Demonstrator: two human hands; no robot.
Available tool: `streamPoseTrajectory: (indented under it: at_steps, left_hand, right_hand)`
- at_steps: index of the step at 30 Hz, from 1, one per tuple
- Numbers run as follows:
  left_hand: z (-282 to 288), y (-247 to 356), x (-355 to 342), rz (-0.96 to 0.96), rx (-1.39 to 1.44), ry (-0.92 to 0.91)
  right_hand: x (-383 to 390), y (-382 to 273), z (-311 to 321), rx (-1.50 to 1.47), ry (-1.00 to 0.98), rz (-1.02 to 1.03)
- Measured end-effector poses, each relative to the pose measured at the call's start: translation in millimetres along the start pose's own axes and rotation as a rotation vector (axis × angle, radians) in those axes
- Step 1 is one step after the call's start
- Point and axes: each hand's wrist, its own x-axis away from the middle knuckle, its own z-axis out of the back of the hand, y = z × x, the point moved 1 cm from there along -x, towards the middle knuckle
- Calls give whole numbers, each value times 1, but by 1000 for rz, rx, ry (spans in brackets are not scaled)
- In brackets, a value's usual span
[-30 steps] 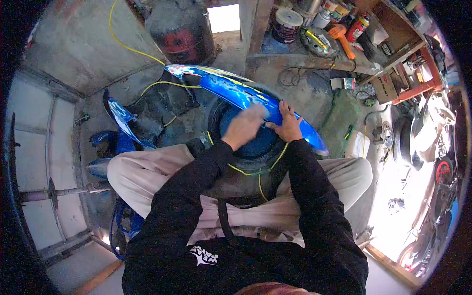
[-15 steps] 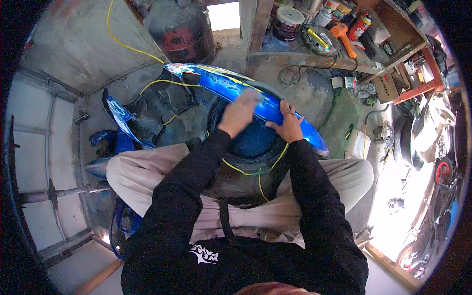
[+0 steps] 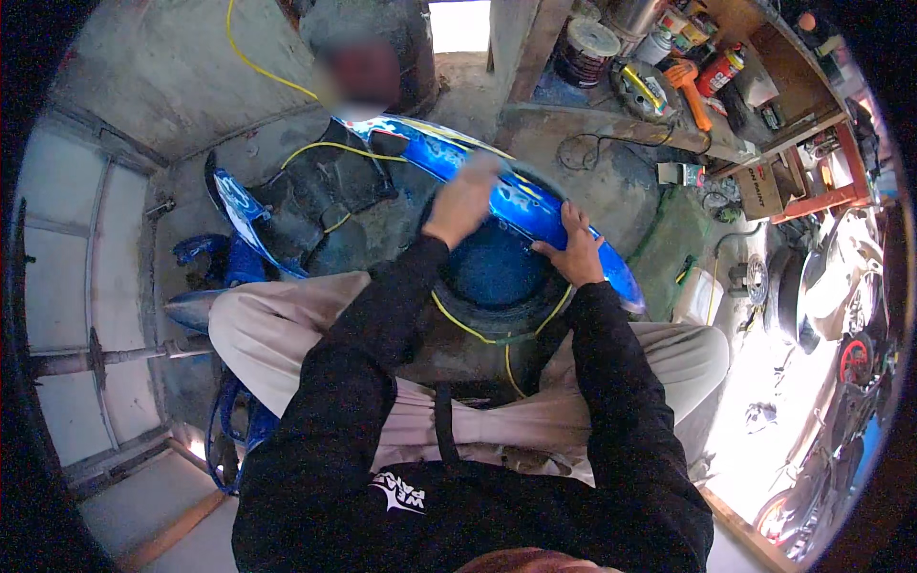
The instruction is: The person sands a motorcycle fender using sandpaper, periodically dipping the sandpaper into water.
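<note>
A long curved blue motorcycle body panel (image 3: pixel 527 206), with white and yellow markings and worn, patchy paint, lies slantwise across a round black tub or tyre (image 3: pixel 506 320) with a dark blue middle. My left hand (image 3: pixel 460 205) is on the middle of the panel. Its fingertips are smeared by motion, so whether anything is under them cannot be made out. Farther right, my right hand (image 3: pixel 578 250) grips the panel near its right end, thumb at the near edge and fingers over the surface.
Another blue-and-white panel (image 3: pixel 241 210) lies to the left. A yellow cord (image 3: pixel 462 320) runs around the tub. Back right, a wooden shelf holds a paint bucket (image 3: pixel 586 53), an orange tool (image 3: pixel 688 91) and a red spray can (image 3: pixel 721 72). Motorcycle parts (image 3: pixel 845 286) stand at the far right.
The view has shifted slightly, so most things sit lower and to the right. My left hand is still on the panel's middle, fingers blurred. My right hand keeps its hold.
</note>
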Motion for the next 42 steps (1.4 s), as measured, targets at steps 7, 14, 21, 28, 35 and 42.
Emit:
streamPoseTrajectory:
  at_steps: [7, 14, 21, 28, 35, 42]
  left_hand:
    - [17, -58, -6, 496, -124, 288]
    - [-3, 2, 26, -114, 64, 20]
    - [20, -43, -7, 395, -183, 220]
    - [-10, 48, 24, -171, -8, -69]
    - [10, -19, -11, 476, -95, 261]
    - [-39, 77, 17, -112, 71, -2]
  right_hand:
    - [-1, 2, -3, 23, 19, 13]
    - [-1, 3, -2, 33, 9, 23]
    - [0, -3, 3, 12, 14, 18]
    - [1, 0, -1, 20, 42, 37]
    - [0, 0, -3, 72, 47, 26]
    - [0, 2, -1, -4, 55, 41]
